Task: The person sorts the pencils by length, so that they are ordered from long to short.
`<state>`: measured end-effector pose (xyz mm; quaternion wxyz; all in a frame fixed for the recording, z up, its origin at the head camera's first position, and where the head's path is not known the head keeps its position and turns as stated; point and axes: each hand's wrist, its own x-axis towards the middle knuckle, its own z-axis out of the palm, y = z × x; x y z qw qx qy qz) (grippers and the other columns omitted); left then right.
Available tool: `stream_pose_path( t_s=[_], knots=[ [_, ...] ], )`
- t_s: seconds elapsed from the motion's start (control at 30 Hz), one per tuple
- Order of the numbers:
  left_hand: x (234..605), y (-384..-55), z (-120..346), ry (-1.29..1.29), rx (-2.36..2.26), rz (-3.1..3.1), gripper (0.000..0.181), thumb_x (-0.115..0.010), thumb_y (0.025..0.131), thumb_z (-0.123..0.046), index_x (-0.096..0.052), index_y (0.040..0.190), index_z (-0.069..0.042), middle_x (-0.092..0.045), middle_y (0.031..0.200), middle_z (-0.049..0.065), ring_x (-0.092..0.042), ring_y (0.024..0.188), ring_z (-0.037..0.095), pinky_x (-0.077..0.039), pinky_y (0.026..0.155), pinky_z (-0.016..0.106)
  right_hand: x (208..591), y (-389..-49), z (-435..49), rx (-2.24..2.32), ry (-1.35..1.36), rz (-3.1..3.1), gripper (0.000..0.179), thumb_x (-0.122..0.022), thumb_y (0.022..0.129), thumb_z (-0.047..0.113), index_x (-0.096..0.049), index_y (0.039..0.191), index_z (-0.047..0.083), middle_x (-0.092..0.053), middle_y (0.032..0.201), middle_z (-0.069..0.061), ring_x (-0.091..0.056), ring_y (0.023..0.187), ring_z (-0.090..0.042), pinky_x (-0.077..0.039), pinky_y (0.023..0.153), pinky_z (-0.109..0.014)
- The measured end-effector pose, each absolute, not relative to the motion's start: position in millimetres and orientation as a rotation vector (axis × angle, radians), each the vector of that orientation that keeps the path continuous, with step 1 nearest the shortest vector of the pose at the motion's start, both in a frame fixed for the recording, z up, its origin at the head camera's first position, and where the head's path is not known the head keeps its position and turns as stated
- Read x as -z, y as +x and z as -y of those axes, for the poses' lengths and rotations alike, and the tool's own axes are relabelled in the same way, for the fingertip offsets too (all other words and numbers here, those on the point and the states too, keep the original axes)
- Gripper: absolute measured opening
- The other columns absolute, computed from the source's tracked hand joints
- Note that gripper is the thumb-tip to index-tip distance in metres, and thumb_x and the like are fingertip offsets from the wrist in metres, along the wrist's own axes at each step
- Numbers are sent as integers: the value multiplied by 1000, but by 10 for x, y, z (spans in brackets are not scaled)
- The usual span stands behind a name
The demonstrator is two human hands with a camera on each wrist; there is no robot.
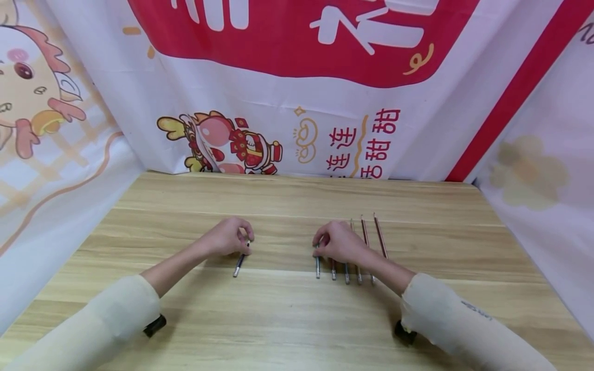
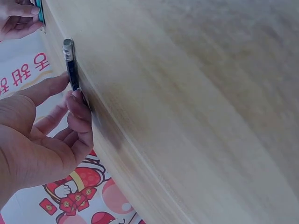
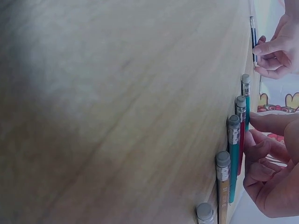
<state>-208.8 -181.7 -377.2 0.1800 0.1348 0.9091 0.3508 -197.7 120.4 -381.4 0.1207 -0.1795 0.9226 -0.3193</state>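
Note:
A dark pencil (image 1: 238,266) lies on the left of the table, its eraser end toward me. My left hand (image 1: 230,238) pinches it between thumb and fingers near its far end; the left wrist view shows the dark barrel (image 2: 71,70) at the fingertips. My right hand (image 1: 342,242) has thumb and finger on a teal pencil (image 1: 317,269), the leftmost of a row. Beside that one lie a red pencil (image 3: 241,140), another teal pencil (image 3: 233,163) and a wood-coloured pencil (image 3: 223,186). My right hand and forearm partly cover the row.
Two reddish-brown pencils (image 1: 365,230) (image 1: 380,237) stretch out past my right forearm. The wooden table (image 1: 278,319) ends at a printed cloth backdrop (image 1: 278,103), with more cloth at both sides. Dark straps (image 1: 155,325) show under the sleeves.

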Motion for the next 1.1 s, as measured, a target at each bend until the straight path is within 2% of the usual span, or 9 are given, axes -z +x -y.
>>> stream_pose_path(
  t_s=[0.33,0.53,0.8,1.1],
  knots=[
    [3722,-2073,1772,383,-864,-2624,19,-78,82,3,-68,98,-2,-58,79,6,-52,65,16,-43,62,29,3814,-1976,-1207,939,-517,-2686,16,-87,83,9,-78,96,7,-68,74,3,-61,63,-10,-52,60,-24],
    [3707,-2064,1767,416,-860,-2611,18,-72,83,6,-67,100,-1,-60,69,3,-53,59,12,-44,59,28,3808,-1981,-1205,918,-502,-2693,16,-87,83,10,-78,96,8,-68,74,3,-61,64,-10,-52,61,-24],
    [3695,-2088,1745,417,-842,-2619,14,-68,88,5,-68,100,-3,-59,69,3,-52,61,13,-44,60,29,3810,-1996,-1215,962,-569,-2671,13,-86,83,7,-78,94,5,-68,72,2,-60,61,-9,-50,58,-24],
    [3718,-2114,1724,421,-921,-2576,14,-64,91,5,-68,100,-3,-64,67,4,-51,57,11,-40,55,26,3815,-1995,-1217,957,-566,-2672,13,-86,83,7,-78,93,6,-68,72,2,-61,60,-9,-50,57,-24]
  ],
)
